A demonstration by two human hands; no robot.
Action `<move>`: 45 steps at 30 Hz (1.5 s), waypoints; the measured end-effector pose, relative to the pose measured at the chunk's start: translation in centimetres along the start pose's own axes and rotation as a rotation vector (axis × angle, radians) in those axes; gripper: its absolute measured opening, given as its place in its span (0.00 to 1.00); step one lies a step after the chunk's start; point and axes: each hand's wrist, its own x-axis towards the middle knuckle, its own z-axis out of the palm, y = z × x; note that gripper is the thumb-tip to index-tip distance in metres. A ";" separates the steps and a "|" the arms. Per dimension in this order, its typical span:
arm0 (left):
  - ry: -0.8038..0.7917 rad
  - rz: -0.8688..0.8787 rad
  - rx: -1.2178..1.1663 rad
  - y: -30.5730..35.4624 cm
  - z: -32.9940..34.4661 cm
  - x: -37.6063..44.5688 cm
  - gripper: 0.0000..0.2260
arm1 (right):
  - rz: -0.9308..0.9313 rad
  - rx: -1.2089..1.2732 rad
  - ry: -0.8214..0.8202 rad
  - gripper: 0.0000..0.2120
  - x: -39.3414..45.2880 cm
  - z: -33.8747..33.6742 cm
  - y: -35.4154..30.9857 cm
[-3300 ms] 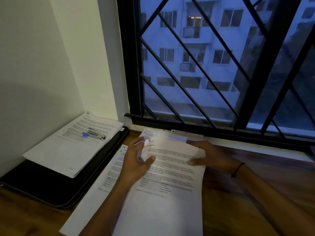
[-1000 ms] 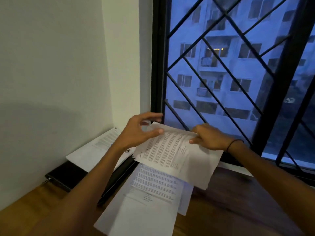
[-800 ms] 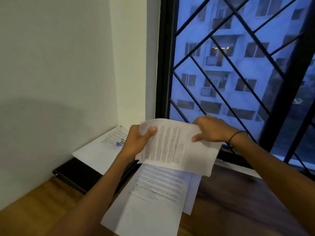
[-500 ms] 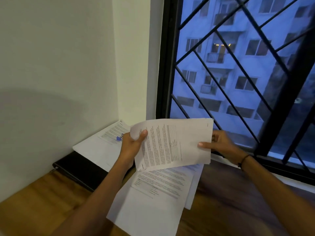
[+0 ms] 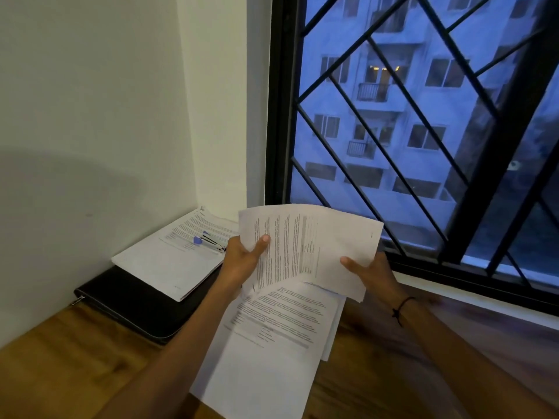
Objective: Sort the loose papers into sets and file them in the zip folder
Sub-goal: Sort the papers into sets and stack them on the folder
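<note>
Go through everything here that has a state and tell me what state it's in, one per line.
Held papers: lifted off the table, turned sideways, gripped at both ends.
Left hand: grips the papers' left edge.
Right hand: holds the papers' right edge.
Table stack: lying flat.
Zip folder: closed, flat, under a paper set.
Stapler: resting on that set.

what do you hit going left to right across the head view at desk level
zip folder → stapler on the paper stack → left hand → held sheets → right hand → window frame
</note>
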 end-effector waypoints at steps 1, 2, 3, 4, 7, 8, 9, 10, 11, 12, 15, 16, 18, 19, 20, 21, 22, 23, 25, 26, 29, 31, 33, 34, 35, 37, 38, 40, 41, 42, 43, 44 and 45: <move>0.003 0.015 -0.002 0.4 0.1 0.0 0.08 | -0.018 0.014 0.035 0.16 0.0 -0.1 -0.3; -0.002 0.032 -0.003 0.8 0.1 -0.1 0.08 | -0.034 0.029 0.057 0.16 0.1 -0.2 -0.7; -0.010 0.045 0.002 1.2 0.1 -0.1 0.09 | -0.042 0.029 0.069 0.15 0.2 -0.3 -0.9; -0.019 0.048 0.016 1.3 0.1 0.0 0.10 | -0.038 0.019 0.067 0.15 0.4 -0.3 -0.9; -0.050 0.023 0.074 0.7 0.0 0.1 0.10 | 0.017 -0.041 0.010 0.15 0.4 0.0 -0.1; -0.063 0.016 0.082 0.5 0.0 0.2 0.10 | 0.034 -0.048 0.005 0.15 0.4 0.1 0.2; -0.069 0.006 0.076 0.4 -0.1 0.3 0.10 | 0.040 -0.044 0.007 0.16 0.5 0.0 0.1; -0.068 0.001 0.061 0.7 -0.1 0.3 0.10 | 0.028 -0.035 0.015 0.15 0.6 -0.3 -0.2; -0.062 0.010 0.051 1.2 -0.3 0.3 0.08 | 0.006 -0.034 0.020 0.15 0.8 -0.6 -0.7; -0.062 0.025 0.053 1.6 -0.5 0.5 0.06 | -0.006 -0.035 0.020 0.14 1.0 -0.9 -1.2; -0.072 0.050 0.079 3.0 -1.3 1.1 0.04 | -0.001 -0.028 -0.018 0.15 1.5 -2.0 -2.0; -0.081 0.054 0.091 3.2 -1.4 1.2 0.06 | 0.004 -0.023 -0.040 0.16 1.5 -2.2 -2.0; -0.075 0.058 0.085 3.2 -1.6 1.2 0.08 | 0.046 -0.005 -0.093 0.20 1.2 -2.5 -1.5; -0.056 0.055 0.067 2.9 -1.6 1.0 0.08 | 0.065 0.018 -0.116 0.18 0.9 -2.5 -1.1; -0.037 0.055 0.049 2.6 -1.6 0.9 0.09 | 0.074 0.050 -0.131 0.17 0.4 -2.4 -0.8; -0.018 0.052 0.037 2.2 -1.6 0.8 0.09 | 0.082 0.079 -0.147 0.17 0.0 -2.4 -0.5; -0.001 0.036 0.039 1.8 -1.6 0.6 0.09 | 0.105 0.106 -0.169 0.19 -0.4 -2.3 -0.2; 0.015 0.014 0.055 1.3 -1.6 0.5 0.10 | 0.124 0.123 -0.196 0.25 -0.7 -2.3 0.2; 0.015 0.009 0.129 0.2 -1.9 0.3 0.13 | 0.168 0.154 -0.273 0.32 -1.2 -2.4 0.8; -0.001 0.011 0.172 -0.2 -2.0 0.1 0.13 | 0.198 0.170 -0.324 0.30 -1.4 -2.5 1.2; -0.058 -0.017 0.225 -1.4 -2.1 -0.9 0.12 | 0.242 0.182 -0.443 0.20 -2.3 -2.9 1.5; -0.081 -0.063 0.236 -1.9 -2.1 -1.6 0.12 | 0.258 0.169 -0.465 0.18 -2.9 -3.1 1.8; -0.086 -0.083 0.230 -2.5 -2.1 -1.7 0.13 | 0.302 0.171 -0.483 0.18 -3.3 -3.2 1.9; -0.077 -0.085 0.234 -2.8 -2.2 -1.7 0.12 | 0.321 0.181 -0.493 0.18 -3.4 -3.2 2.0; -0.066 -0.086 0.241 -2.9 -2.2 -1.7 0.11 | 0.337 0.191 -0.497 0.18 -3.5 -3.2 2.1; -0.047 -0.099 0.252 -3.3 -2.4 -1.4 0.09 | 0.363 0.198 -0.485 0.20 -3.6 -3.3 2.3; -0.042 -0.102 0.265 -3.6 -2.5 -1.2 0.09 | 0.376 0.200 -0.482 0.20 -3.6 -3.3 2.5; -0.035 -0.091 0.283 -4.1 -2.7 -1.0 0.10 | 0.381 0.190 -0.486 0.20 -3.4 -3.3 2.5; -0.030 -0.080 0.291 -4.4 -2.8 -0.9 0.10 | 0.375 0.185 -0.477 0.20 -3.0 -3.3 2.5; -0.021 -0.071 0.306 -4.6 -2.9 -0.8 0.11 | 0.363 0.179 -0.451 0.23 -2.5 -3.3 2.6; -0.014 -0.068 0.321 -4.8 -3.0 -0.7 0.12 | 0.344 0.182 -0.414 0.29 -1.9 -3.3 2.7; -0.012 -0.074 0.333 -5.0 -3.1 -0.7 0.13 | 0.330 0.174 -0.355 0.35 -1.1 -3.3 2.8; -0.016 -0.079 0.343 -5.2 -3.2 -0.7 0.13 | 0.318 0.163 -0.287 0.36 -0.2 -3.2 3.0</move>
